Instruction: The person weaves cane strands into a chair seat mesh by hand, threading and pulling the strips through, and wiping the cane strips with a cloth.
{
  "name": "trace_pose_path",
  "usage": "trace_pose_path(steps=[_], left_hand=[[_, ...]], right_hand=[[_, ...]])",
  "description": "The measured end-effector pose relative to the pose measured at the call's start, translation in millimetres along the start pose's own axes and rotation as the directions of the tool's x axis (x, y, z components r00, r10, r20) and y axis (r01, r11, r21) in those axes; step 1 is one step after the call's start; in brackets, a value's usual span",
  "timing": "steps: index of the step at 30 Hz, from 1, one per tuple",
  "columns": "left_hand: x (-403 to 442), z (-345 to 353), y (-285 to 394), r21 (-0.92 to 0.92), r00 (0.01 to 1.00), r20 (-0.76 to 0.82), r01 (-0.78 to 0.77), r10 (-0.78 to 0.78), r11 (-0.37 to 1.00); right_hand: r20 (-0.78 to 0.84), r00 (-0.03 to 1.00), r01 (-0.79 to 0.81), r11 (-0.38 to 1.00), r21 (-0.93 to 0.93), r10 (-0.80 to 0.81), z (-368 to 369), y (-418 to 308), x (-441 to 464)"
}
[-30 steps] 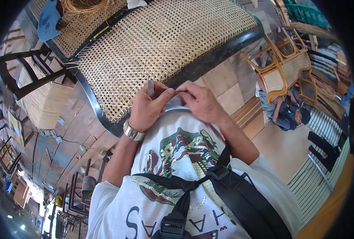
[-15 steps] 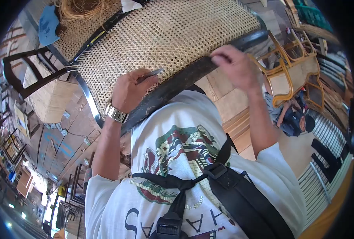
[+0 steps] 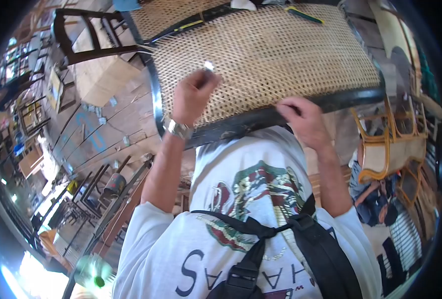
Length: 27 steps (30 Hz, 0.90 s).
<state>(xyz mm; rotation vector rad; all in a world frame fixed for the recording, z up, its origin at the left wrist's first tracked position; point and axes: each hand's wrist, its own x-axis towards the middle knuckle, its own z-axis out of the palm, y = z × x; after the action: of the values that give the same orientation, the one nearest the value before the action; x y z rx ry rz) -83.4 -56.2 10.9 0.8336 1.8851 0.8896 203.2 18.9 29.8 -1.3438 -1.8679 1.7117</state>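
We find the panel (image 3: 280, 60) in front of the person, its long axis running left to right, across both forearms. The left hand (image 3: 193, 98) is over the panel's left part, fingers closed around a shiny tool (image 3: 209, 65) — blurred, type unclear. The right hand (image 3: 305, 122), fingers curled, is nearer the rail (image 3: 231, 129) along the panel's near edge — we cannot tell whether it grips anything. Pliers-like green handles (image 3: 304, 15) lie on the panel's far side.

The cane panel (image 3: 280, 55), dark chair frame (image 3: 101, 54) and orange-brown chair (image 3: 405, 153) mark a furniture workshop.
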Motion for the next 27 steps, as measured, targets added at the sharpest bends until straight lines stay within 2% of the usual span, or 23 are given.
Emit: trace_pose_path(steps=[1,2,3,5,6,10,12,13,15,18,19,21,23,24,26,27], left_hand=[[23.7,-23.8,-15.0,0.034,0.997,-0.082,-0.01,0.013,0.999],[49.7,-51.2,-28.2,0.208,0.988,-0.152,0.037,-0.005,0.977],[70.3,-70.1,-37.4,0.295,0.963,-0.262,0.019,0.062,0.955],[123.0,-104.5,-76.5,0.194,0.941,-0.336,0.039,0.029,0.98],[143.8,-117.5,-84.6,0.384,0.931,-0.357,0.075,0.073,0.92],[179.9,-126.7,-91.3,0.417,0.938,-0.341,0.096,0.058,0.904],[188.6,-128.4,-94.9,0.404,0.925,-0.378,0.124,0.043,0.906],[191.4,-127.8,-94.4,0.387,0.907,-0.42,0.156,0.024,0.909],[192.6,-130.7,-98.5,0.416,0.904,-0.426,0.159,0.038,0.895],[194.3,-137.5,-104.1,0.415,0.912,-0.41,0.171,0.016,0.894],[190.6,-139.1,-107.3,0.45,0.92,-0.392,0.167,0.026,0.877],[183.9,-138.0,-111.8,0.483,0.926,-0.377,0.164,0.035,0.86],[180.7,-135.4,-115.4,0.571,0.913,-0.394,0.155,0.104,0.807],[182.0,-135.6,-119.2,0.551,0.918,-0.382,0.133,0.107,0.824],[196.3,-140.9,-134.8,0.649,0.924,-0.356,0.136,0.141,0.748],[206.5,-147.9,-153.3,0.574,0.941,-0.303,0.053,0.152,0.817]], right_hand=[[-0.043,0.998,-0.038,0.998,-0.04,0.036,-13.8,8.8,-3.8],[-0.09,0.993,-0.083,0.993,-0.08,0.076,-24.2,14.7,-6.3],[-0.086,0.994,-0.081,0.994,-0.071,0.075,-30.1,14.1,-5.7],[-0.108,0.99,-0.12,0.955,-0.27,0.094,-41.2,6.2,-2.5],[-0.136,0.99,-0.066,0.941,-0.332,0.022,-38.7,1.3,0.5],[-0.208,0.978,-0.051,0.925,-0.376,-0.03,-20.0,-1.8,14.3],[-0.241,0.964,-0.219,0.846,-0.486,0.112,-17.8,-9.8,16.6],[-0.246,0.962,-0.225,0.845,-0.485,0.115,-19.1,-8.3,16.7],[-0.25,0.967,-0.056,0.93,-0.364,-0.04,-22.7,-1.6,14.8],[-0.293,0.951,0.005,0.956,-0.292,-0.095,-33.4,7.8,9.9],[-0.298,0.95,0.0,0.956,-0.292,-0.091,-38.2,13.6,7.5],[-0.272,0.959,-0.117,0.984,-0.133,0.077,-48.3,25.1,5.7],[-0.253,0.961,-0.146,0.983,-0.112,0.114,-54.1,28.6,6.5],[-0.235,0.96,-0.18,0.979,-0.095,0.154,-56.4,29.4,5.0],[-0.21,0.966,-0.178,0.975,-0.131,0.148,-56.1,25.8,5.6],[-0.188,0.971,-0.179,0.969,-0.172,0.146,-62.3,23.9,1.2]])
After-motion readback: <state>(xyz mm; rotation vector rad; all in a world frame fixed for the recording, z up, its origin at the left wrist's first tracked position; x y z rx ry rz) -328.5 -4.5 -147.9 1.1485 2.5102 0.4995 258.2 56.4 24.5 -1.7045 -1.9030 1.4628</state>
